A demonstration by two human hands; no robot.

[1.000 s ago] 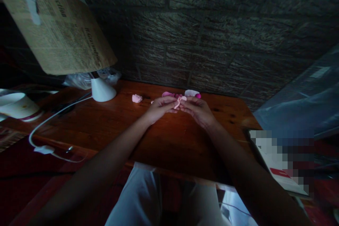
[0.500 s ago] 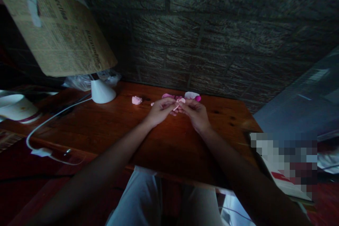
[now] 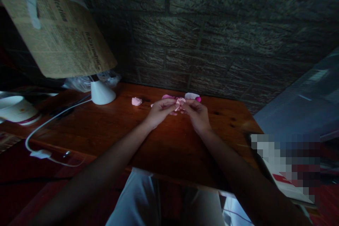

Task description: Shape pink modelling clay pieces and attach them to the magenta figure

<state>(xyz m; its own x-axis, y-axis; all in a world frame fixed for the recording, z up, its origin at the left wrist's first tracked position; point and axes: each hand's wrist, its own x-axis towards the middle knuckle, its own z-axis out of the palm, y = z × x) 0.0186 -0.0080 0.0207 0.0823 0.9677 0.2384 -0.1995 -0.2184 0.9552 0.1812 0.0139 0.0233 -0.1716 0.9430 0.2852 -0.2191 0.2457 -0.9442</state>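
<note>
Between the fingertips of both hands is a small pale pink piece of soft, clay-like material [image 3: 180,103]. My left hand [image 3: 160,112] pinches it from the left, and my right hand [image 3: 197,113] grips its other side. Both are held over the wooden table. Left of my hands lies a separate pale pink lump [image 3: 137,101]. Just behind my fingers are a flat pink piece [image 3: 167,96], a whitish flat piece [image 3: 191,95] and a bright magenta ball [image 3: 198,99], each partly hidden or close to the fingers.
A lamp with a newsprint shade [image 3: 66,35] and white base [image 3: 102,92] stands on the wooden table [image 3: 106,123] at left. Its white cord [image 3: 57,114] hangs over the front edge. A white cup [image 3: 17,109] is farther left. A dark stone-patterned wall [image 3: 212,35] rises behind.
The pink piece between my fingertips looks turned and slightly reshaped, more compact than before. My hands stay in nearly the same place; the view has shifted slightly.
</note>
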